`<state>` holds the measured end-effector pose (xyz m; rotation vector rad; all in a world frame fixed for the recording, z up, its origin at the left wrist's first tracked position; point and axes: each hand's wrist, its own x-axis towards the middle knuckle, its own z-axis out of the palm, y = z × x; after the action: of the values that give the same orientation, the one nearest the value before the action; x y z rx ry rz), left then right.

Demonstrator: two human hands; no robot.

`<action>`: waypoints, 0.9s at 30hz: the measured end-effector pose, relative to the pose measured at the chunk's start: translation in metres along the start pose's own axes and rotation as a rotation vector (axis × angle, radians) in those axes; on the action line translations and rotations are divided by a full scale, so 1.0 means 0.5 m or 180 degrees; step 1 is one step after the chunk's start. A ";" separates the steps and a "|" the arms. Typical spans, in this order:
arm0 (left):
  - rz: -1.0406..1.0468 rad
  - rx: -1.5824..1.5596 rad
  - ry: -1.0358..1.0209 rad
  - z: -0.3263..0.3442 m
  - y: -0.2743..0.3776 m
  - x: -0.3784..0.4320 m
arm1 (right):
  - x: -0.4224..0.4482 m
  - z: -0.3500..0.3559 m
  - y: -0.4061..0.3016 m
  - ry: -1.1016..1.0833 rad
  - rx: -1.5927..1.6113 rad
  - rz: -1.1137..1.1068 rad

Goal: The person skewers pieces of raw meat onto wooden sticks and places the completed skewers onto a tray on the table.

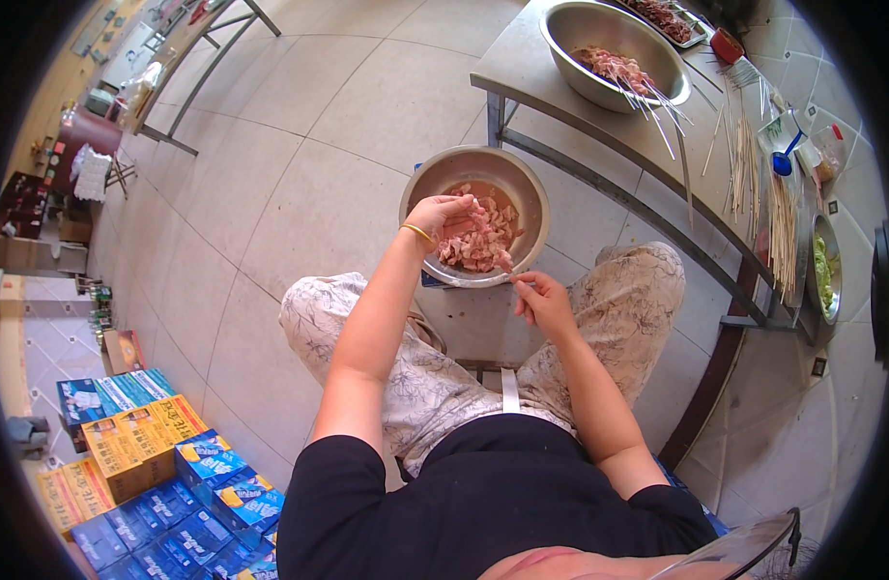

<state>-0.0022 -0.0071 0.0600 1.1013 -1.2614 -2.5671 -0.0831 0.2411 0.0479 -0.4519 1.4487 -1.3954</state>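
In front of me a steel bowl (534, 217) holds many small pieces of raw meat (488, 243). Over its near left part is my left hand (444, 220), a yellow bangle on the wrist. Its thumb and fingers pinch what looks like a piece of the pink meat. By the near right rim, my right hand (542, 301) brings thumb and forefinger together. Whether a thin skewer lies between those fingertips is too small to tell.
At right a metal-framed table (513, 69) carries a larger steel bowl (611, 94) of meat with thin skewers jutting over its rim. Bamboo skewers (781, 232), a blue ladle (782, 161) and a bowl of green food (823, 268) are farther along. Stacked cartons (144, 442) stand at lower left.
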 end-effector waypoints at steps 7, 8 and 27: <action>-0.0070 0.0035 -0.0114 0.001 -0.014 0.005 | 0.000 -0.003 0.001 -0.0029 0.0074 0.0014; -0.0072 0.0044 -0.0119 0.002 -0.015 0.004 | 0.000 -0.003 0.001 -0.0048 0.0091 0.0028; 0.1196 0.4174 0.0006 0.009 -0.101 0.043 | 0.017 -0.016 0.011 0.0520 0.0659 -0.0056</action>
<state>-0.0093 0.0215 0.0136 0.7467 -2.8696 -1.2707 -0.0913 0.2397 0.0379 -0.2235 1.4126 -1.6079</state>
